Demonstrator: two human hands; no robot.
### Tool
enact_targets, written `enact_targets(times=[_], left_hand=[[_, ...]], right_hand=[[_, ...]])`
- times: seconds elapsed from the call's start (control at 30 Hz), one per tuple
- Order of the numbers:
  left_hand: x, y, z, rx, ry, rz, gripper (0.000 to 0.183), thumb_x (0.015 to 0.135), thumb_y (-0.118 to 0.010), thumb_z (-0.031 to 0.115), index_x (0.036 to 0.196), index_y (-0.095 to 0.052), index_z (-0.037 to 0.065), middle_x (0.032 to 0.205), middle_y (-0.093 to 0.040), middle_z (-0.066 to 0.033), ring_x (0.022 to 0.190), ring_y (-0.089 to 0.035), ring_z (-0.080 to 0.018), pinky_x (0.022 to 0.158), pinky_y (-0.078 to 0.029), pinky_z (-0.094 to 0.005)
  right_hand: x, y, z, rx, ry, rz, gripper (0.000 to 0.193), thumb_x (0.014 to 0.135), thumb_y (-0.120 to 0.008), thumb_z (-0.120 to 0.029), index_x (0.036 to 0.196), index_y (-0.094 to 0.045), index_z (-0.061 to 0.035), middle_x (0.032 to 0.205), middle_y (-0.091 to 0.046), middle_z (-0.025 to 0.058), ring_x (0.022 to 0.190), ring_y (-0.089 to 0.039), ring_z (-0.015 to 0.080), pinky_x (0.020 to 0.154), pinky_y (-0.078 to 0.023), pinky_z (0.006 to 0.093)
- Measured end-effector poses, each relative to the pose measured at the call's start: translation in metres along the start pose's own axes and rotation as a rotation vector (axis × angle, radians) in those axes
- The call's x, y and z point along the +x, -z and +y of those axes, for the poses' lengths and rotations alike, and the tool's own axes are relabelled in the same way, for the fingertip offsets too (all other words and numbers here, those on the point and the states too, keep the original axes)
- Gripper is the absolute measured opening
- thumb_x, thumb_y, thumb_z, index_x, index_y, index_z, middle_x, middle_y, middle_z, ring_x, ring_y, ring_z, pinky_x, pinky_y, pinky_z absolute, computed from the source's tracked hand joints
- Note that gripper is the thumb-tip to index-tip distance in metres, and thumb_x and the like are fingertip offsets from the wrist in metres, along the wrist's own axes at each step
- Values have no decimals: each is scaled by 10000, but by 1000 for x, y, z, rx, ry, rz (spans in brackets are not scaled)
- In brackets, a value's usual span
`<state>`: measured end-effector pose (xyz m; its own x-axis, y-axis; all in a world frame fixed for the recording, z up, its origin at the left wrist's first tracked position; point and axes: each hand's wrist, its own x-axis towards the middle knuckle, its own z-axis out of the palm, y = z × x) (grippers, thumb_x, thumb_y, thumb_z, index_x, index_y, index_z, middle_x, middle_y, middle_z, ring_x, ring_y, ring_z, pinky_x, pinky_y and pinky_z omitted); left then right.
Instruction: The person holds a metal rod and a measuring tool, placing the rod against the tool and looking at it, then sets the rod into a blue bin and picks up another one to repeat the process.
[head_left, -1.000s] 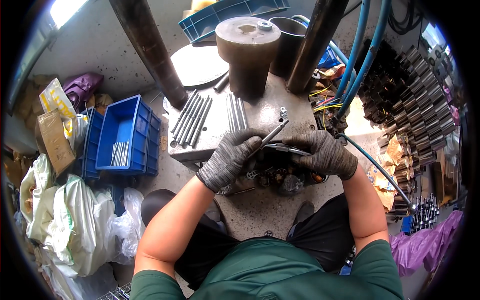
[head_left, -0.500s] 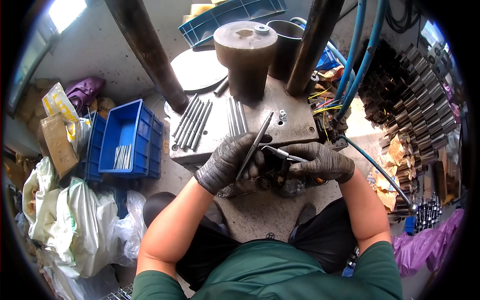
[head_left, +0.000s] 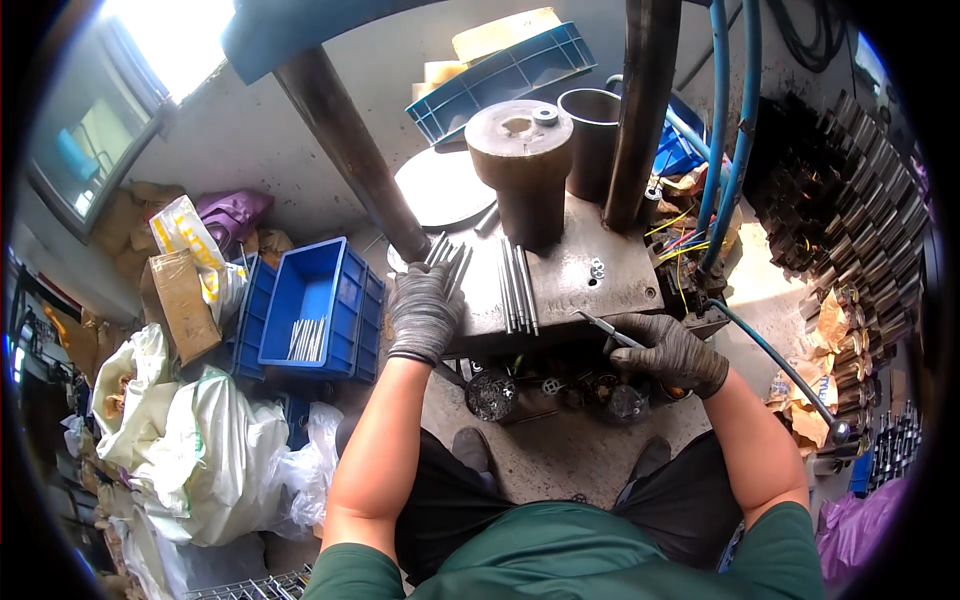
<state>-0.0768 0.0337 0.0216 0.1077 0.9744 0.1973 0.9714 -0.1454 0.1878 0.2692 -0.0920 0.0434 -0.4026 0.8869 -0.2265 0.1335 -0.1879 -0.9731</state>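
My left hand (head_left: 425,315), in a grey knit glove, reaches over the left group of thin metal rods (head_left: 457,262) on the machine bed. Its fingers curl down on the rods, and it hides their near ends; how many it grips is not visible. A second row of metal rods (head_left: 518,288) lies side by side to the right, apart from both hands. My right hand (head_left: 672,352), gloved too, is closed round a slim silvery deburring tool (head_left: 612,330) with a thin hooked tip. It hovers near the bed's front right edge.
A thick steel cylinder (head_left: 520,160) with a ring on top stands on the bed (head_left: 600,250), between dark posts. Small metal rings (head_left: 597,268) lie right of the rods. Blue crates (head_left: 318,300), one holding rods, and white sacks (head_left: 210,450) are left; stacked metal parts (head_left: 860,220) are right.
My left hand has moved left and away from me to the left rod group, and the rod it held across the tool is no longer seen there. My right hand keeps the tool. The view has shifted.
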Motion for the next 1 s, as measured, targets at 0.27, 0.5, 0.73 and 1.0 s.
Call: enact_targets(times=[0.27,0.5,0.73,1.0], left_hand=[[11,-2,-14,49,87,-246,780,856,-752,355,1554,-471,152,1578,-462,-186,1453,-440,-387,1218,-335,-514],[11,-3,-49,62,-221,-291,864,701,-767,89,1520,-494,79,1569,-470,-177,1467,-428,-374,1241,-337,-432],[-15,-4,-74,23,-620,-137,939,710,-852,460,1502,-504,95,1501,-516,-194,1456,-425,-399,1214,-305,-557],[-34,-9,-80,66,-659,-79,726,629,-865,307,1297,-652,120,1270,-646,-154,1255,-579,-387,1101,-441,-512]], right_hand=[[-9,-3,-17,-20,-4,-33,549,926,-788,-181,1422,-607,-29,1043,-695,11,879,-651,81,700,-573,243],[-18,-2,-23,-31,99,-37,439,945,-735,-149,1356,-638,-30,1010,-676,-1,817,-635,74,674,-565,250],[-17,3,-20,-80,142,61,441,938,-746,-163,1341,-651,-14,995,-670,-7,929,-601,92,870,-528,292],[-10,14,-1,-166,108,161,351,911,-780,-163,1214,-676,-21,984,-660,-16,920,-596,77,835,-521,273]])
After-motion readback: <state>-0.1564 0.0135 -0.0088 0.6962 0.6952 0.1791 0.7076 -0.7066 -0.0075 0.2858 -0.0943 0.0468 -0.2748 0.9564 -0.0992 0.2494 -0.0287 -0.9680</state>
